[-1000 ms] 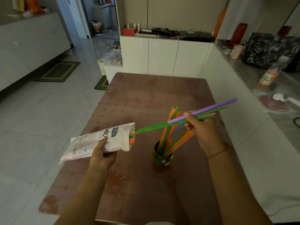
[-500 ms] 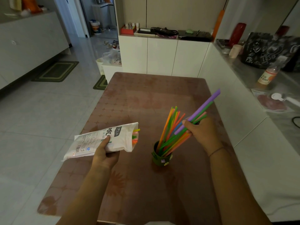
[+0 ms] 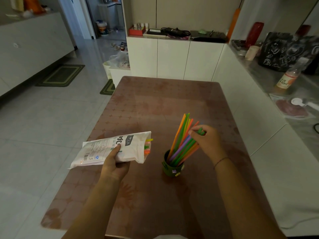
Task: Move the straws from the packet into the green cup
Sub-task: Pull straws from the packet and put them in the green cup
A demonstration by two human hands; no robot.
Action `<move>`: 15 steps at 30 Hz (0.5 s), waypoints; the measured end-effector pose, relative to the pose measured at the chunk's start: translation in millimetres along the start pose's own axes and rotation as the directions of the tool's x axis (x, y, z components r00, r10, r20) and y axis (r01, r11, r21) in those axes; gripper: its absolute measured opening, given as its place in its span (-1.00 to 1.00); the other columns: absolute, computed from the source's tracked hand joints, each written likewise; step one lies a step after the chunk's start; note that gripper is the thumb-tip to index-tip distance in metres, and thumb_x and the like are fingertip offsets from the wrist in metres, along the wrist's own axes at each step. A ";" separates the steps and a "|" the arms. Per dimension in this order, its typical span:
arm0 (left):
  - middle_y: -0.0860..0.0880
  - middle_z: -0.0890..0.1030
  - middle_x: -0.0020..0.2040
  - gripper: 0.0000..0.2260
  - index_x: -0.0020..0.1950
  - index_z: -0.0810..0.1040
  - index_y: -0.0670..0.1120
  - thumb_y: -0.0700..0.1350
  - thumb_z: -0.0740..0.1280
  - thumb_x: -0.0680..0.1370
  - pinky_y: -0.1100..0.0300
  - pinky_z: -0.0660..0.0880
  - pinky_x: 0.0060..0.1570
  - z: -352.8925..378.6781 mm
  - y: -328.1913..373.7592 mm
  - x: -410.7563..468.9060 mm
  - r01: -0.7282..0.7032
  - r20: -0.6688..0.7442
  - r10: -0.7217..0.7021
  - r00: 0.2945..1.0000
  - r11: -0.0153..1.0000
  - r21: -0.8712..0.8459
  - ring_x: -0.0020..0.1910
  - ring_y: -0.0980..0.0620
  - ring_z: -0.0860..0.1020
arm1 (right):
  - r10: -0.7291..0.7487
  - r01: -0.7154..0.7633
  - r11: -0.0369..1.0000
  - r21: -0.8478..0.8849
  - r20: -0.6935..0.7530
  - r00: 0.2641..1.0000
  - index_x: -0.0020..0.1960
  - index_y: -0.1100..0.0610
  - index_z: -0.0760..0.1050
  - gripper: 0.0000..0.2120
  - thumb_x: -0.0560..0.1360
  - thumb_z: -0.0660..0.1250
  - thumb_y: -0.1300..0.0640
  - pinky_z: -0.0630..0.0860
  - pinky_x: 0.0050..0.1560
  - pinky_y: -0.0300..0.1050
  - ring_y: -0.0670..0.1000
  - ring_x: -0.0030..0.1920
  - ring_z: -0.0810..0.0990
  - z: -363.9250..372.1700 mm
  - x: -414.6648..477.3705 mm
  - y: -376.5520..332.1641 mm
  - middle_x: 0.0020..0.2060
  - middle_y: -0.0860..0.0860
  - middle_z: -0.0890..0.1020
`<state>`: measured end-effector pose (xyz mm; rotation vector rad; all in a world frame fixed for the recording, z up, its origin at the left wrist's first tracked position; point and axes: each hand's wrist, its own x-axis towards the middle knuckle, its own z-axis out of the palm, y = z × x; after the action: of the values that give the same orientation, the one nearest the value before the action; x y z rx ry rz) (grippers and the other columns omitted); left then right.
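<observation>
Gripping white printed packet [image 3: 110, 150] in left hand [image 3: 114, 167], lower left of centre, thumb on top, fingers clamped round underside. Held off the counter [image 3: 164, 104], roughly level, open mouth facing right toward the cup. Yellow, green and orange straw tips [image 3: 148, 146] poking out of that mouth.

Pinching upper part of a few straws [image 3: 181, 144] with right hand [image 3: 207, 144], right of centre; fingers [image 3: 195, 133] curled together on them, green end showing just past the knuckles. Lower ends already down in green cup [image 3: 170, 169]. Purple, green and orange among those held, leaning right. Other orange, green and yellow ones standing steeper in the same cup, tops fanned above the hand. Exact count not readable.

Cup upright on brown patterned counter, lower centre, between the two forearms, near the packet mouth but not touching it. Small stickers on cup wall.

Thin cord bracelet [image 3: 221, 161] on right wrist.

White cabinet [image 3: 172, 59] beyond far counter edge, top centre, cluttered on top. Bottle with orange label [image 3: 287, 78] and black patterned bag [image 3: 283, 49] on side ledge, upper right. Green mat [image 3: 60, 75] on tiled floor, upper left.
</observation>
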<state>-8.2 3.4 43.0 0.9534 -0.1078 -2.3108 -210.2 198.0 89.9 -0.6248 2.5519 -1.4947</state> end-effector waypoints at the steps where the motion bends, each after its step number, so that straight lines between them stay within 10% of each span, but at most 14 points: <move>1: -0.10 0.62 0.21 -0.50 0.38 0.41 -0.07 -0.32 0.36 0.46 -0.03 0.64 -0.23 0.0 -0.2 0.5 0.001 0.006 -0.001 1.000 1.000 0.008 0.12 -0.06 0.62 | -0.009 0.009 1.000 0.008 -0.009 1.000 -0.23 0.04 0.60 -0.96 0.35 0.44 0.15 0.55 -0.15 0.04 0.06 -0.26 0.57 -0.6 0.6 -0.9 -0.33 0.03 0.61; 15: -0.10 0.63 0.19 -0.48 0.41 0.39 -0.07 -0.31 0.36 0.46 0.01 0.63 -0.32 0.0 -3.1 2.8 0.006 0.017 -0.007 1.000 1.000 0.023 0.06 -0.06 0.65 | -0.066 0.064 0.998 -0.018 -0.143 0.987 -0.03 0.17 0.61 -0.82 0.42 0.35 0.12 0.58 -0.14 0.00 0.14 -0.20 0.62 4.5 -0.9 2.2 -0.24 0.11 0.63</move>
<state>-11.3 4.2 40.4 0.9472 -0.1381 -2.3283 -208.7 195.6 85.7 -0.6296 2.6746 -1.6005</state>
